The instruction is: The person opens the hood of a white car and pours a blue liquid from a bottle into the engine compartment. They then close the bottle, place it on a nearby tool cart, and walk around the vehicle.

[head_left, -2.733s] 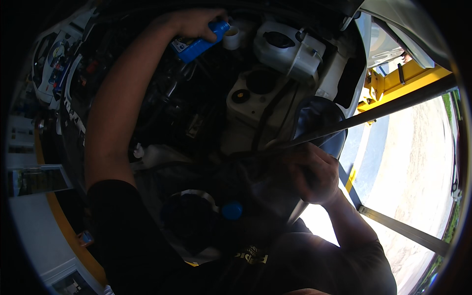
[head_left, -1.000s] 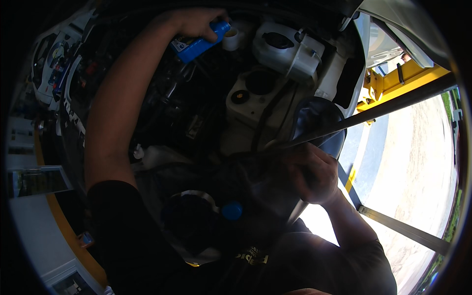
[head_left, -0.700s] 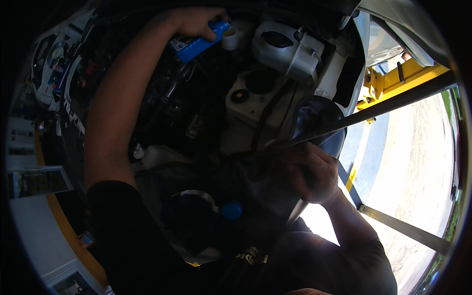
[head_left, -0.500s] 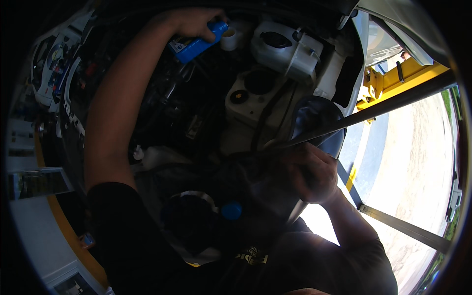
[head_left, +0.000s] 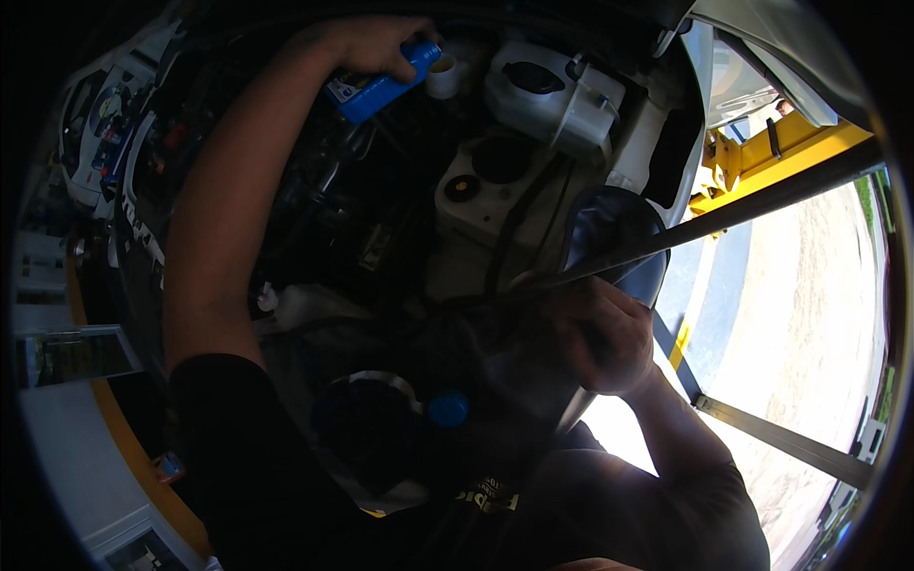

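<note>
My left hand [head_left: 386,46] is wrapped round a blue plastic bottle [head_left: 381,92] at the far side of the engine bay. The bottle lies tilted, its neck at the open mouth of a small whitish reservoir [head_left: 442,78]. Whether liquid flows is too dark to tell. My right hand [head_left: 606,335] is closed at the near right, resting against a dark cover [head_left: 500,352] over the car's edge; its fingers are in shadow and what they hold, if anything, is hidden. A round blue cap [head_left: 447,408] lies on the dark cover, close to my body.
A translucent capped tank [head_left: 552,90] sits right of the reservoir. Nearer is a pale housing with a round black cap [head_left: 464,187]. A dark bar [head_left: 724,215] slants across the right side. Beyond it stands a yellow lift arm [head_left: 781,157].
Almost nothing differs. Both hands keep their places, and the bottle stays tilted at the reservoir; the view shifts very slightly.
</note>
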